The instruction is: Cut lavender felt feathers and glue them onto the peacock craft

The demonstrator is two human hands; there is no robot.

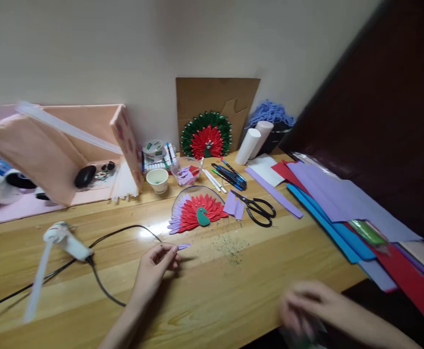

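Note:
My left hand (157, 264) pinches a small purple paper petal (183, 246) between thumb and fingers, low over the wooden table. Just beyond it lies a peacock craft (204, 213) with red and purple petals and a green body. My right hand (306, 310) is at the table's front edge, smeared by motion, so its fingers cannot be made out. Black-handled scissors (259, 211) rest right of the peacock, touching or beside a piece of purple paper (234, 205). A white glue gun (68, 242) with a clear glue stick lies at the left.
A finished-looking green and red peacock (208, 135) leans on cardboard (212, 92) at the back. A paper cup (157, 180), a clear bowl (186, 170) and pens (229, 175) stand or lie before it. Coloured sheets (328, 194) cover the right side. A black cord (104, 291) crosses the left.

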